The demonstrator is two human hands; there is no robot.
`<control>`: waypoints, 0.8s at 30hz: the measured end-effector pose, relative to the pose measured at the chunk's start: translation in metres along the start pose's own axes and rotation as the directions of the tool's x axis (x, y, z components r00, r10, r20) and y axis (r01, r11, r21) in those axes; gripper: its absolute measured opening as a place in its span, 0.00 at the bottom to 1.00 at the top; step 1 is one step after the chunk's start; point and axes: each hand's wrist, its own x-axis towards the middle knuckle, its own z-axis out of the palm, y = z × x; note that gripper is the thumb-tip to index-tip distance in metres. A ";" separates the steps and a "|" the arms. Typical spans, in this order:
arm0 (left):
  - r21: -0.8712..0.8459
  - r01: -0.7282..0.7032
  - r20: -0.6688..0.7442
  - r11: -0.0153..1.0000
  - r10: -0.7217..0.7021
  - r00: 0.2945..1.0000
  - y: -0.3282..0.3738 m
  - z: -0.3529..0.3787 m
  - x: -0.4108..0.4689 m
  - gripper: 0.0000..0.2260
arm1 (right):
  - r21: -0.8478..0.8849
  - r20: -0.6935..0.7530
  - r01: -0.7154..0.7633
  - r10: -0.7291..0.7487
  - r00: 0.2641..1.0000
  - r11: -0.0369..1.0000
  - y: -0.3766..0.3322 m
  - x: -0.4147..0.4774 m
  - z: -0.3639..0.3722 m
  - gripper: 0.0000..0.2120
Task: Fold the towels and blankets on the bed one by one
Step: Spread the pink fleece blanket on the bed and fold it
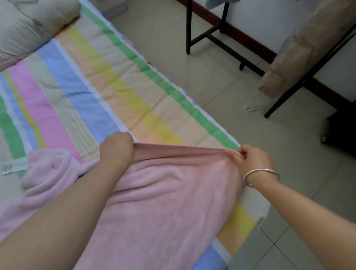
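A pink fleece blanket (166, 198) lies across the near part of the bed (111, 76), which has a pastel striped cover. Its far edge is pulled taut between both hands. My left hand (116, 149) is closed on that edge near the middle of the bed. My right hand (251, 158), with a silver bangle on the wrist, pinches the same edge by the bed's right side. A bunched part of the blanket (50, 172) sits to the left, beside a white label (13, 166).
A beige duvet (14, 30) is piled at the head of the bed. On the tiled floor (222, 94) to the right stand a black clothes rack (208, 35) with hanging garments, a covered item (305, 43) and a dark object (352, 134).
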 end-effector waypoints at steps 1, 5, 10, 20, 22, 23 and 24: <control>-0.071 0.030 -0.057 0.997 -0.034 0.998 0.002 -0.003 0.005 0.09 | 0.032 0.029 0.005 -0.006 1.000 0.999 0.001 -0.001 -0.002 0.25; -0.383 0.042 -0.234 0.923 -0.141 0.962 0.034 -0.042 0.042 0.10 | 0.234 0.172 -0.008 -0.033 0.985 0.972 0.016 -0.003 0.001 0.30; -0.317 -0.206 -0.475 0.926 0.033 0.879 0.083 -0.082 0.116 0.12 | 0.635 0.201 -0.142 0.016 0.980 0.759 0.043 -0.011 0.010 0.13; -0.166 -0.351 -0.061 0.921 0.346 0.936 0.164 0.010 0.115 0.33 | 0.474 0.076 -0.318 0.322 0.944 0.821 0.088 0.001 0.038 0.12; -0.270 -0.369 -0.246 0.890 0.306 0.920 0.164 0.014 0.087 0.34 | 0.461 0.052 -0.346 0.364 0.930 0.817 0.081 -0.003 0.033 0.11; -0.338 -0.388 -0.320 0.857 0.283 0.904 0.162 0.013 0.065 0.32 | 0.482 0.045 -0.371 0.400 0.915 0.794 0.080 -0.004 0.034 0.11; -0.397 -0.426 -0.387 0.813 0.272 0.881 0.158 0.014 0.040 0.28 | 0.529 0.060 -0.408 0.447 0.893 0.744 0.082 -0.005 0.037 0.12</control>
